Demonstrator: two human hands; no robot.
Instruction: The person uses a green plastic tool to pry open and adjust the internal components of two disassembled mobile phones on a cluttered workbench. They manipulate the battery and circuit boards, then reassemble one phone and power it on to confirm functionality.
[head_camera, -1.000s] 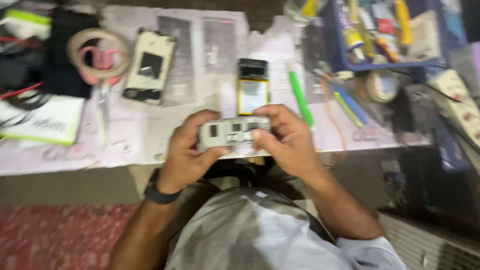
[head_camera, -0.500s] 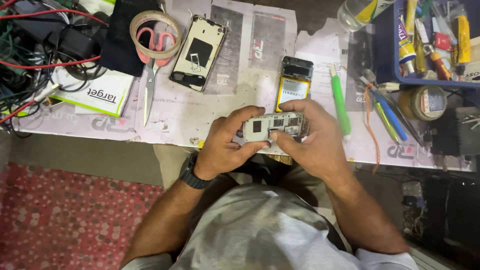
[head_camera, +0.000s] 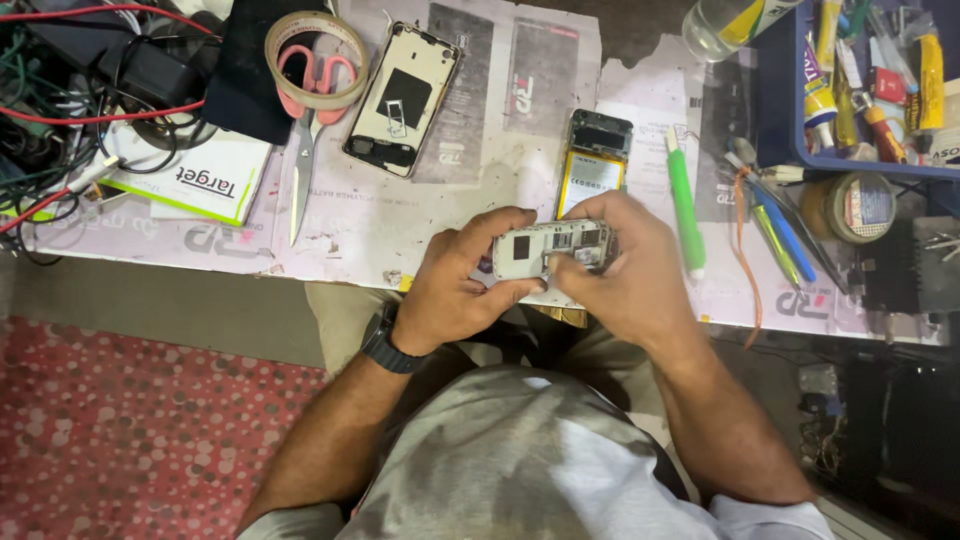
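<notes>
Both hands hold a small grey opened-up phone body just over the table's near edge. Left hand wraps its left end, thumb on top; right hand pinches the right end. Prob. light, rigid, w/ fragile exposed boards: grip by edges. Beyond: yellow-battery phone, green pry tool, empty phone frame toward far edge.

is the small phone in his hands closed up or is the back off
Back off: the small phone, held by the left hand and right hand, shows bare inner compartments and no cover.
</notes>
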